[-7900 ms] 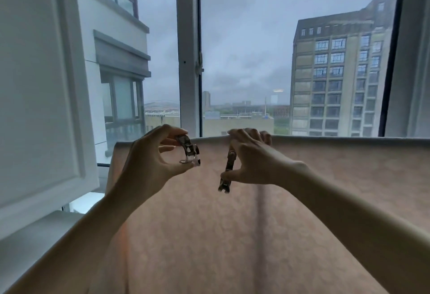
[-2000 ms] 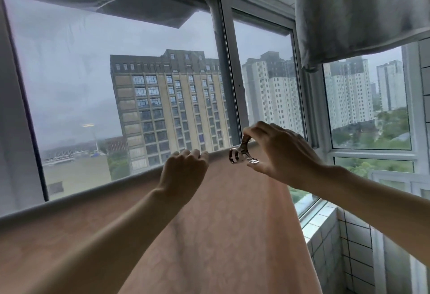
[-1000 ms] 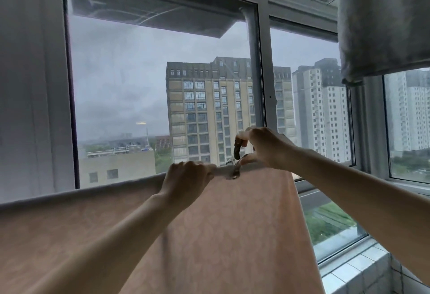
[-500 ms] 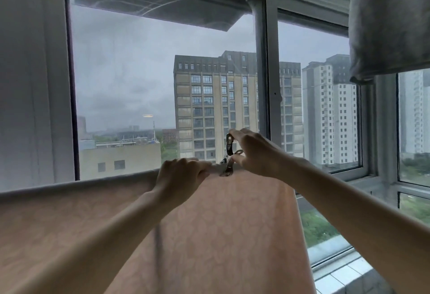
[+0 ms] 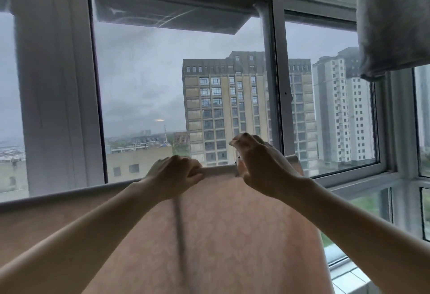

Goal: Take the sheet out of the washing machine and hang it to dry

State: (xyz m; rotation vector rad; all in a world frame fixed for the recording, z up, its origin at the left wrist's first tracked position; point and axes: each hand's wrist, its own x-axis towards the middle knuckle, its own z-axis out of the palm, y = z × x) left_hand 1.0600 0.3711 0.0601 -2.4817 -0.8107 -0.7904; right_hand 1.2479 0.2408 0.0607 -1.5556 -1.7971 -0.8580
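Observation:
A peach patterned sheet (image 5: 232, 235) hangs over a horizontal rail (image 5: 218, 170) in front of the window and fills the lower half of the view. My left hand (image 5: 176, 174) is closed on the sheet's top edge over the rail. Just to its right, my right hand (image 5: 263, 165) is curled around a metal clip (image 5: 237, 163) at the same edge, near the sheet's right end. Only a dark sliver of the clip shows past the fingers. A grey vertical stripe (image 5: 180, 231) runs down the sheet below my left hand.
A large window with grey frames (image 5: 278, 89) stands directly behind the rail, with tower blocks outside. A grey cloth (image 5: 393, 21) hangs from above at the top right. A tiled ledge (image 5: 346, 279) lies at the bottom right.
My right hand has brought the clip down from above the rail onto the sheet's top edge, and the hand now hides most of it. My left hand keeps its grip on the edge.

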